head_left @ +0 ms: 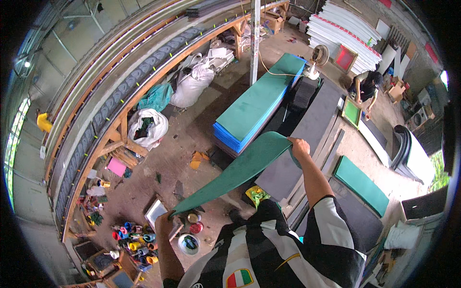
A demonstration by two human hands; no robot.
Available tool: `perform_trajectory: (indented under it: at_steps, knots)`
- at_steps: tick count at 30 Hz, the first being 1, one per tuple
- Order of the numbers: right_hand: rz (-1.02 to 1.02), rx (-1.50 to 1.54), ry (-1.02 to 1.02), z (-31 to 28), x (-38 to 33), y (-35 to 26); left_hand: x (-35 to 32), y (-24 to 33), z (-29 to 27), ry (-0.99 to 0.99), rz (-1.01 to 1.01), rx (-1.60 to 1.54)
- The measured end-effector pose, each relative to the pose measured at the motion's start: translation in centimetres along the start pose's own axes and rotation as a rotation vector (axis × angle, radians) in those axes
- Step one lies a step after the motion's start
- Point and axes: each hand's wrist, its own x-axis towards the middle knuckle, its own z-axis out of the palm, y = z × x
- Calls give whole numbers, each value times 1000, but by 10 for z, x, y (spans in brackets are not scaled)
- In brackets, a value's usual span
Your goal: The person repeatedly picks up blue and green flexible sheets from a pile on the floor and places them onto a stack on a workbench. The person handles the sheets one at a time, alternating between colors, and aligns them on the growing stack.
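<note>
A: Where was the green foam sheet?

B: In the air in front of the striped shirt, strung between the wearer's two hands. The right hand had one end, out over the dark grey sheets; the left hand had the other, close in on the left.

A: And the fingers?

B: The right ones were curled together over the edge, gripping it. The left ones were bunched on a narrow-looking end, pinching it; where that thumb sat, I couldn't tell.

A: What could have gone wrong from there?

B: Slack, mostly. The sheet bowed and twisted between the two holds and bent over sharply beside the right hand. I judged that a hard pull might have creased it there, and a weak pinch on the left might have let that end whip loose.

A: Onto what?

B: The red tin and the white bucket showed near that end, so a dropped corner could have knocked or dirtied itself on them. I couldn't judge the height between.

A: Anything on the far side?

B: A pale cord crossed the green-topped stack to the fan. A wide swing that way could have snagged it and tugged the fan over.
</note>
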Motion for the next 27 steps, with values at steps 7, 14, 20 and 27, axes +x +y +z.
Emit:
perform_trajectory:
  at_steps: [7, 14, 20, 27]
  knots:
    - [69, 100, 58, 22, 56, -43, 65, -12, -13, 0, -83, -39]
    - [-36, -27, 163, 18, 185, -80, 178, -20, 1, 65, -20, -41]
    - [-391, -136, 554, -1, 296, -83, 294, -5, 22, 136, 45, -160]
    - [-277, -192, 603, 134, 358, -100, 349, -70, 107, 242, 211, -95]
